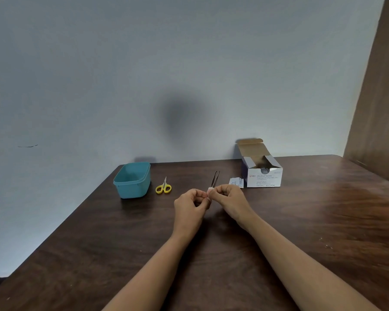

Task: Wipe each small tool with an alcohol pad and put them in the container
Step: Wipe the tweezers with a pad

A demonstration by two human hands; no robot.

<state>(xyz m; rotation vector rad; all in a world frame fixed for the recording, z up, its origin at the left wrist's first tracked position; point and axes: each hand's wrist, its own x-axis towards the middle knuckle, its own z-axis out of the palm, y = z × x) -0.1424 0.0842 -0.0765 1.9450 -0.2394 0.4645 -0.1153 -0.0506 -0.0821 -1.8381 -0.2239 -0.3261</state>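
Above the middle of the dark wooden table (323, 221), both hands meet on a pair of metal tweezers (215, 178) whose tips point up and away from me. A small white alcohol pad (210, 189) is wrapped round the tweezers' lower part. My right hand (229, 199) pinches that pad, while my left hand (189, 205) pinches the tweezers' near end just below it. Small yellow-handled scissors (164, 186) lie on the table to the left. Further left stands the teal plastic container (132, 180), open on top, with nothing visible inside.
An open white box of alcohol swabs (264, 173) stands at the back right, a torn pad wrapper (236, 182) lying just left of it. A grey wall runs behind the table, and a brown wooden panel (377, 97) rises at the far right.
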